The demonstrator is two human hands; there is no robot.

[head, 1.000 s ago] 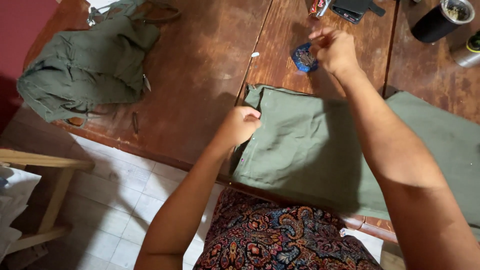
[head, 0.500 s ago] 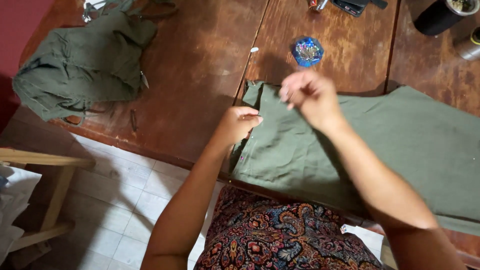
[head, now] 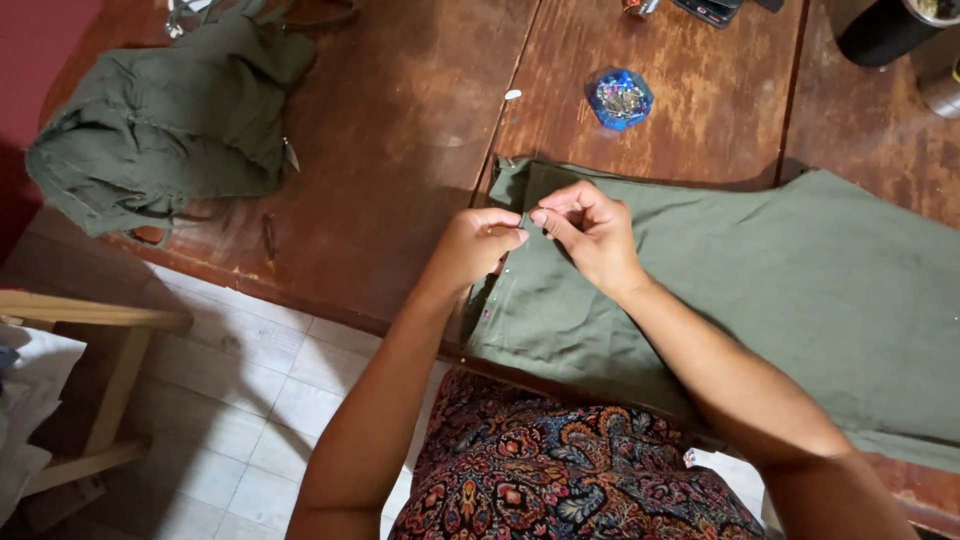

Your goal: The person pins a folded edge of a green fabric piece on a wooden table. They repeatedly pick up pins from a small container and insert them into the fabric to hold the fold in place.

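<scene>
On one cloth [head: 740, 270], two hands [head: 535, 235].

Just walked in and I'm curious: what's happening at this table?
A person is working on a flat piece of olive green fabric on a worn wooden table. The left hand pinches its left edge while the right hand meets it fingertip to fingertip there. A blue pin holder sits just beyond; another green garment lies bunched at the left.

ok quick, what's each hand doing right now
Left hand: closed, pinching the edge of the green cloth.
Right hand: fingertips pinched at the same edge; too small to tell what they hold.
</scene>
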